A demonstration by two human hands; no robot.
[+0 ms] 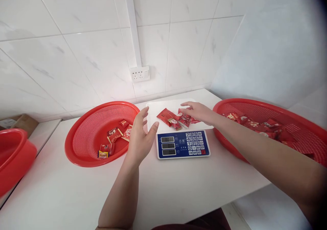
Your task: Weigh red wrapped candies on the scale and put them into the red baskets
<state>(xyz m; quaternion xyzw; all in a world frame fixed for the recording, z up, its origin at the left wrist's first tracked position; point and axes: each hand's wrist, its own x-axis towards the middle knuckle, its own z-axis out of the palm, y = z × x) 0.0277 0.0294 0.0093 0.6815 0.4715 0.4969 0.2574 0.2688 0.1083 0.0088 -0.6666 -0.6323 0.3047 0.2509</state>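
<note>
Several small red snack packets (165, 116) lie in a loose pile on the white pan (153, 126) of a digital scale. The scale's blue front panel (183, 145) faces me, with three displays on the left and a keypad on the right. At the pan's left edge, my left hand (142, 134) is open, thumb apart from the fingers, holding nothing. My right hand (198, 112) reaches in over the pan's right side, its fingers stretched out above the packets. Whether its fingertips touch a packet, I cannot tell.
A red plastic basket (76, 138) with a few packets stands on the left. Another red basket (255, 104) with many packets is on the right. Farther left are a red tub (15, 162) and a cardboard box (25, 124). A wall socket (140, 74) sits behind.
</note>
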